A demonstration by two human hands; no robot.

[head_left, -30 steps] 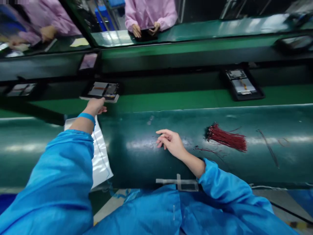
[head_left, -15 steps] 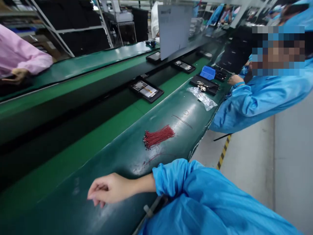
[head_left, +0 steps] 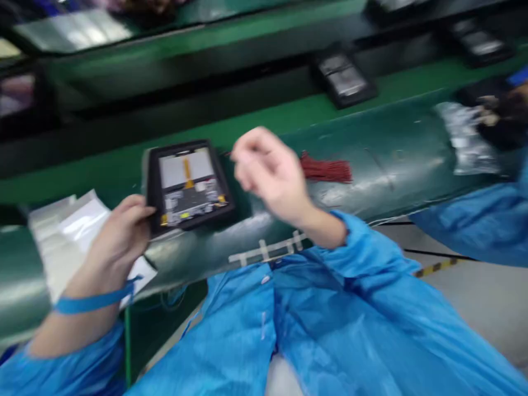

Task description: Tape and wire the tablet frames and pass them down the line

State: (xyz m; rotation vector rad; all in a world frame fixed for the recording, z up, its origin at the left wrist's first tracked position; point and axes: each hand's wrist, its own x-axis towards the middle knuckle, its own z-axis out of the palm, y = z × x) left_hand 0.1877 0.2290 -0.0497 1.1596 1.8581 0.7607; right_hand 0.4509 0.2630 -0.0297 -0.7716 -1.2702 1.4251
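My left hand [head_left: 127, 225] grips the left edge of a black tray [head_left: 225, 187], thumb on its rim. In the tray lies an opened tablet [head_left: 192, 201], its circuit board, pale battery and orange ribbon cable showing. To the right of the tray, my right hand [head_left: 270, 168] hangs over the bench with its fingers curled together. A tiny dark reddish bit shows by its fingertips; motion blur hides what they hold, if anything. A bundle of thin red wires [head_left: 328, 169] lies on the green bench just beyond this hand.
White sheets [head_left: 53, 236] lie on the bench at left. Further trays with opened devices [head_left: 344, 77] stand along the green line behind. At right are a clear plastic bag [head_left: 470, 140], a loose wire [head_left: 379, 168] and a co-worker's blue sleeve [head_left: 478, 220].
The view has swung left and down. My left hand and the tray it holds have come into view. My right hand is now beside that tray, its fingers still curled.
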